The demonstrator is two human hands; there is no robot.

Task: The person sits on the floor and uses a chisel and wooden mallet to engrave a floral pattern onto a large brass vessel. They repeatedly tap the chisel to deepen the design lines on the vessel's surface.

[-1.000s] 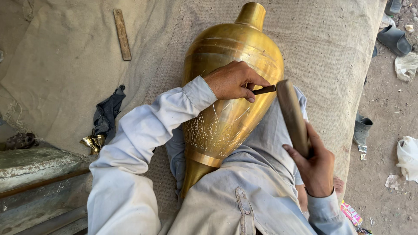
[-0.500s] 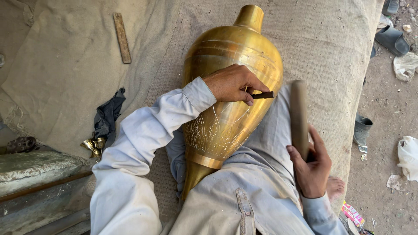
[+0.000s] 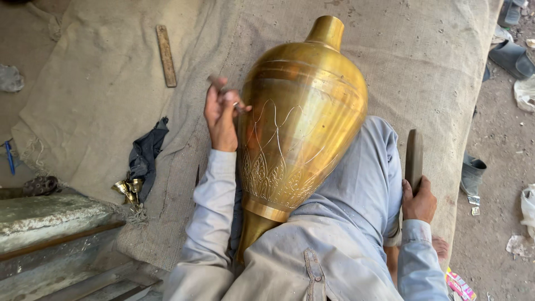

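A large brass vase point(image 3: 304, 122) lies tilted across my lap, its neck pointing away from me, with engraved leaf patterns on its lower body. My left hand point(image 3: 222, 111) is at the vase's left side, fingers closed on a small chisel point(image 3: 223, 86) whose tip points toward the metal. My right hand point(image 3: 419, 200) is off to the right beside my knee, gripping a dark wooden mallet point(image 3: 414, 159) held upright, apart from the vase.
I sit on burlap sacking point(image 3: 100, 95). A flat wooden stick point(image 3: 166, 56) lies on it at the upper left. A dark cloth point(image 3: 146, 156) and small brass pieces point(image 3: 128, 189) sit to my left. Sandals point(image 3: 510, 56) lie on dirt ground at right.
My left hand slid with the chisel from the vase's top face to its left side. The right hand lowered the mallet away to the right. The vase has rolled, showing more engraving.
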